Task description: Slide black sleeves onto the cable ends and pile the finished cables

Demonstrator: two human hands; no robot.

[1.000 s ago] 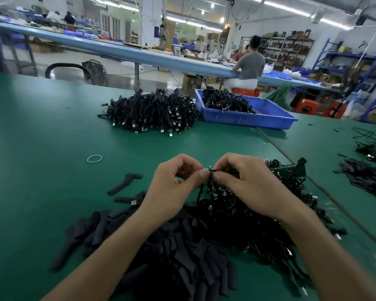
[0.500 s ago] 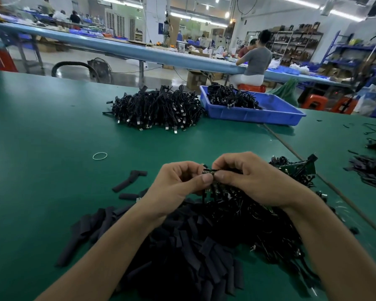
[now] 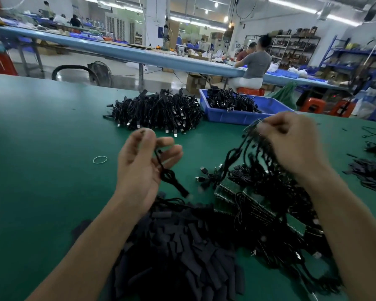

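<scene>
Over sleeves (image 3: pixel 182 253), left hand (image 3: pixel 139 170) and right hand (image 3: pixel 291 144) hold cables (image 3: pixel 253 149) apart.

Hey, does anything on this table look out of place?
Only a pale rubber band stands out. It lies alone on the green table, left of the left hand, away from the cable piles and sleeves.
</scene>
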